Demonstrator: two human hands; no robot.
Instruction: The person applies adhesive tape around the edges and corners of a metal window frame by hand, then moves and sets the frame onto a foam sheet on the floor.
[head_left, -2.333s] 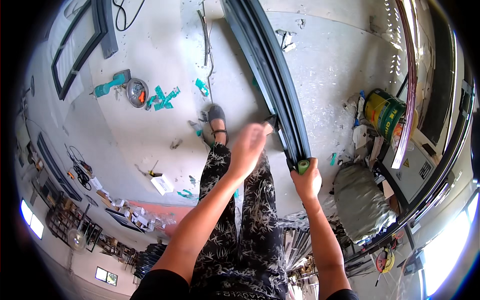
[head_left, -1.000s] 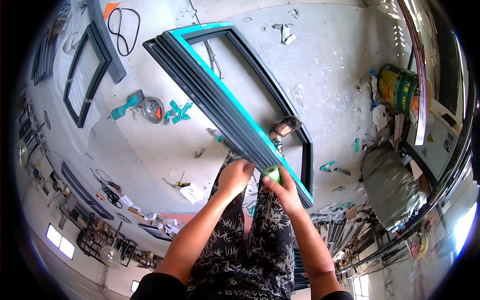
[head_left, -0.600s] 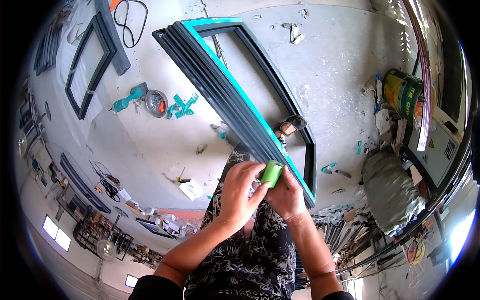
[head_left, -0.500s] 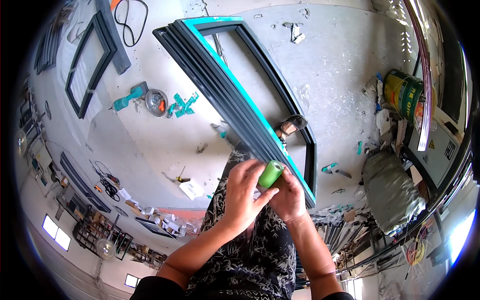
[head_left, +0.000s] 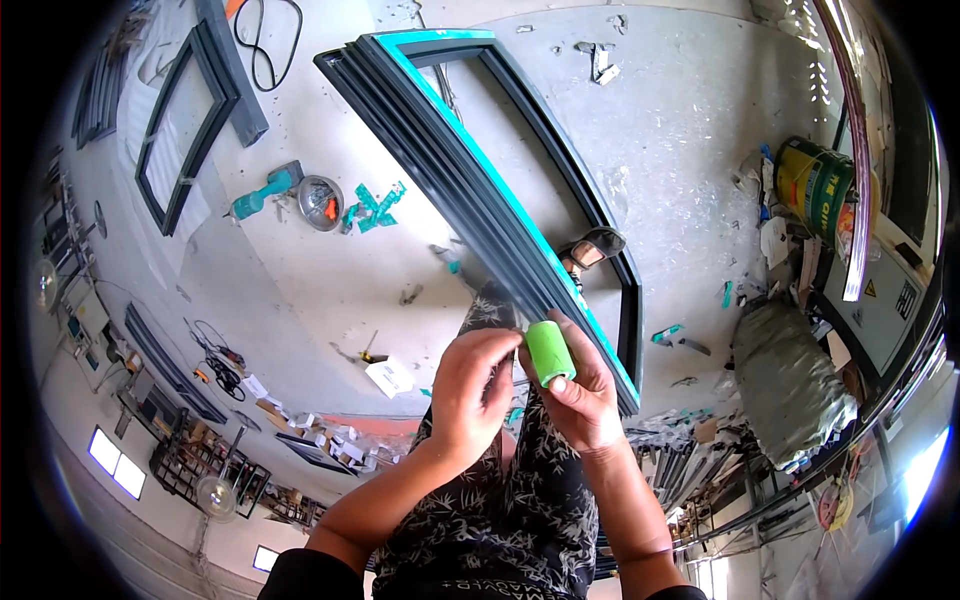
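A small bright green roll point(head_left: 550, 355), perhaps tape or film, rests in my right hand point(head_left: 592, 400), its thumb pressed against the near end and the fingers behind it. My left hand point(head_left: 472, 388) is at the roll's left side with curled fingers; the fingertips come close to the roll's upper edge, and whatever they pinch is too small to make out. Just beyond both hands a long dark grey frame point(head_left: 450, 190) with a teal strip along one face slants away over the floor. A shoe point(head_left: 595, 248) shows inside the frame's opening.
Left on the floor lie a teal power tool point(head_left: 262, 196), a metal bowl point(head_left: 320, 203), teal scraps point(head_left: 375, 207) and a white box point(head_left: 388, 377). Another dark frame point(head_left: 185, 130) lies farther left. At right are a green and yellow bucket point(head_left: 815, 190) and a grey covered bundle point(head_left: 790, 380).
The green roll has been tipped so its near end faces me, and now sits in my right hand. My left hand has drawn back from around it, fingers curling.
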